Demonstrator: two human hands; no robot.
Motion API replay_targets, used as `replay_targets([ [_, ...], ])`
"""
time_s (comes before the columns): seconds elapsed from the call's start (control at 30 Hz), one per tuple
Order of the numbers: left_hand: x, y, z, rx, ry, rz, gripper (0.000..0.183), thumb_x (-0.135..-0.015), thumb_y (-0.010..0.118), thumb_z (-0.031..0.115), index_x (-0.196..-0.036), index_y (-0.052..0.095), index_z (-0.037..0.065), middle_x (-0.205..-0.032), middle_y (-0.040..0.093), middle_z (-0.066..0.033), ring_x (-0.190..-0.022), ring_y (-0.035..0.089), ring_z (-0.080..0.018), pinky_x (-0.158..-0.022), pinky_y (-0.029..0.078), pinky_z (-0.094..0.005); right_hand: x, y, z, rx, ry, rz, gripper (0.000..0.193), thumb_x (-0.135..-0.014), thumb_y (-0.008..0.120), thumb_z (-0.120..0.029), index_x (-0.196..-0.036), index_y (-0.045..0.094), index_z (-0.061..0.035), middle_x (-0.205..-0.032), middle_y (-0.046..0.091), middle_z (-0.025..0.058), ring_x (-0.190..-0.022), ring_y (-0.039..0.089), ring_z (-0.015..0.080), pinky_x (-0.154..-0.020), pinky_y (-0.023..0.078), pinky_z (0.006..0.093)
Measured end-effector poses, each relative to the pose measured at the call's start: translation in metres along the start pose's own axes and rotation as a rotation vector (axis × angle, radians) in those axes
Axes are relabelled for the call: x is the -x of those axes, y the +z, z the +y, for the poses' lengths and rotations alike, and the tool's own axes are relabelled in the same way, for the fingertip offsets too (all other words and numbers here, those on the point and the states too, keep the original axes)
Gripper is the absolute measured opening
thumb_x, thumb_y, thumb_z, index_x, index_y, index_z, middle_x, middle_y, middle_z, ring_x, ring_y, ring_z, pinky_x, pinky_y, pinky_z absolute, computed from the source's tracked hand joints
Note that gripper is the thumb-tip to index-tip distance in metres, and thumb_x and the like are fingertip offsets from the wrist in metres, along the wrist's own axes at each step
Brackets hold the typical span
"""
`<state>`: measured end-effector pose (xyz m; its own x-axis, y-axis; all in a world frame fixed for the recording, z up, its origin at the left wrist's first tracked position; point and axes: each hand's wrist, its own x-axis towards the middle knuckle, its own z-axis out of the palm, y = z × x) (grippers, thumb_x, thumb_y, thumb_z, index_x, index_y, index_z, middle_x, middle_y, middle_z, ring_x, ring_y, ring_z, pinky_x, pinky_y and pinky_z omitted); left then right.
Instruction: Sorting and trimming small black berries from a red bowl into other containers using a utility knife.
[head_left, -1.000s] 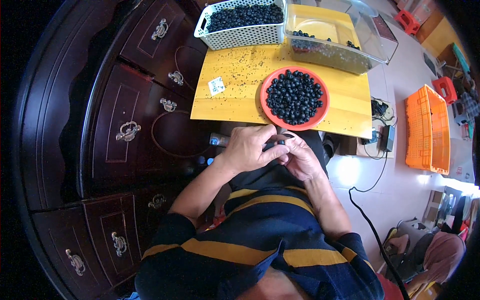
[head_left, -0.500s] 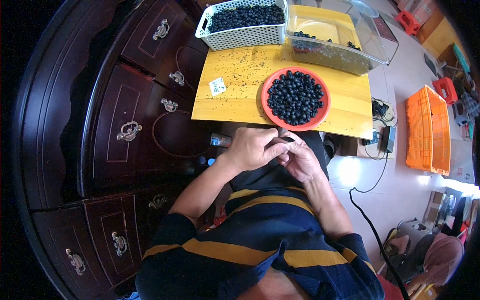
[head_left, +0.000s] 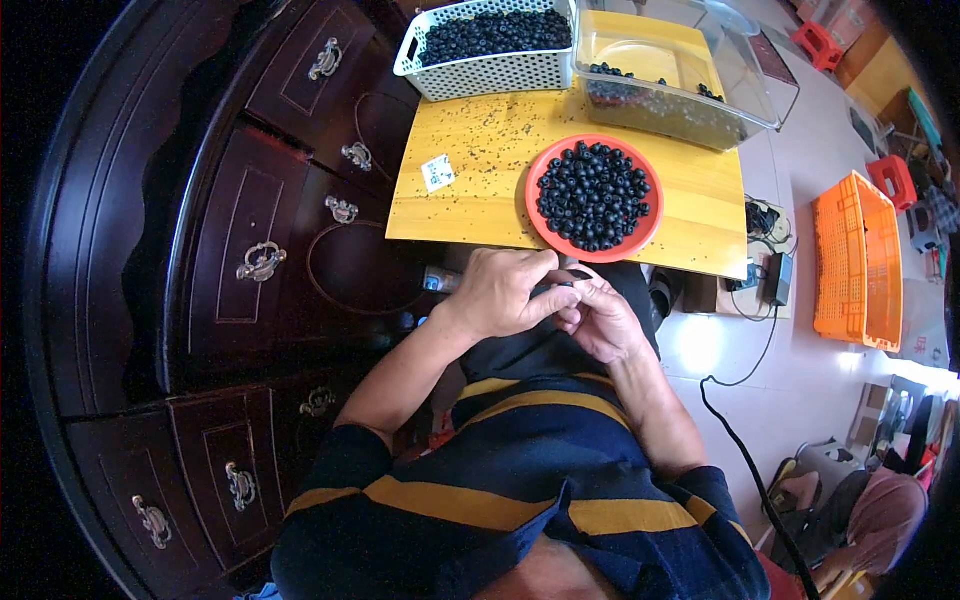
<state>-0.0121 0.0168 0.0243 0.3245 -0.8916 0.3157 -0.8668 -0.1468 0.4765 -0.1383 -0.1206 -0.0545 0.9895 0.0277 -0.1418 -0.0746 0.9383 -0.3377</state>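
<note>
My left hand (head_left: 503, 291) and my right hand (head_left: 607, 320) meet just off the table's near edge, fingertips together over my lap. Both are closed in a pinch. A dark patch shows between the fingers, too small and too covered to name. Right beyond the hands, a round orange-red plate (head_left: 535, 222) sits at the edge of the yellow table (head_left: 470, 215). Dark, round beads (head_left: 592, 195) with holes are heaped on it.
At the table's back stand a white perforated basket (head_left: 490, 78) full of dark beads and a clear plastic box (head_left: 680, 122) with some more. Dark specks and a small white card (head_left: 438, 173) lie on the tabletop. Dark wooden drawers (head_left: 245, 230) rise at left; an orange crate (head_left: 858, 265) stands right.
The fingers stay pinched together in the same place, with hardly any shift. The whole view has moved very slightly; the beads and containers stand as before.
</note>
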Motion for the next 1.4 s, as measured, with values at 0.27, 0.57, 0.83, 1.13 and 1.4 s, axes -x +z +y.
replay_targets([
  [0.27, -0.002, 0.005, 0.001, 0.034, 0.039, 0.083, 0.032, -0.087, 0.077, 0.034, -0.080, 0.063, 0.007, -0.073, 0.066, -0.0136, -0.067, 0.068, -0.0333, -0.059, 0.052, -0.0430, -0.002, 0.001, -0.001, 0.030, -0.008, 0.014, 0.013, -0.100, 0.065, -0.022, -0.100, 0.060, -0.0096, -0.079, 0.057, -0.0028, -0.065, 0.053, 0.0085, -0.058, 0.044, 0.0236],
  [0.57, -0.012, -0.027, -0.015, 0.214, -0.254, -0.270, 0.037, -0.086, 0.076, 0.029, -0.119, 0.070, 0.013, -0.076, 0.072, -0.0121, -0.068, 0.071, -0.0287, -0.066, 0.055, -0.0400, -0.003, 0.004, 0.000, 0.067, 0.074, 0.127, 0.027, -0.100, 0.066, -0.033, -0.094, 0.064, -0.0066, -0.079, 0.059, -0.0009, -0.065, 0.055, 0.0118, -0.062, 0.048, 0.0277],
  [0.83, -0.121, -0.113, -0.124, 0.039, -0.360, 0.422, 0.036, -0.092, 0.073, 0.034, -0.107, 0.070, 0.001, -0.081, 0.070, -0.0090, -0.074, 0.067, -0.0161, -0.071, 0.054, -0.0356, -0.006, 0.006, -0.027, 0.802, -0.434, 0.355, 0.016, -0.102, 0.063, -0.017, -0.109, 0.066, -0.0033, -0.082, 0.060, -0.0052, -0.077, 0.057, 0.0071, -0.073, 0.048, 0.0235],
  [1.13, -0.069, -0.022, -0.132, -0.038, -0.583, 0.052, 0.049, -0.089, 0.073, 0.042, -0.117, 0.064, 0.003, -0.095, 0.072, -0.0201, -0.091, 0.071, -0.0333, -0.081, 0.054, -0.0445, -0.028, 0.002, -0.061, 1.813, -0.826, 0.454, 0.052, -0.086, 0.073, -0.017, -0.132, 0.055, -0.0009, -0.136, 0.053, 0.0242, -0.128, 0.050, 0.0423, -0.110, 0.040, 0.0502],
  [1.4, -0.038, 0.042, -0.102, 0.253, -0.717, -0.020, 0.046, -0.087, 0.076, 0.038, -0.110, 0.064, 0.000, -0.097, 0.073, -0.0210, -0.092, 0.072, -0.0364, -0.081, 0.055, -0.0436, -0.071, -0.018, -0.083, 2.175, -0.778, 0.637, 0.072, -0.088, 0.073, -0.038, -0.146, 0.049, -0.0024, -0.152, 0.040, 0.0287, -0.142, 0.037, 0.0457, -0.118, 0.031, 0.0541],
])
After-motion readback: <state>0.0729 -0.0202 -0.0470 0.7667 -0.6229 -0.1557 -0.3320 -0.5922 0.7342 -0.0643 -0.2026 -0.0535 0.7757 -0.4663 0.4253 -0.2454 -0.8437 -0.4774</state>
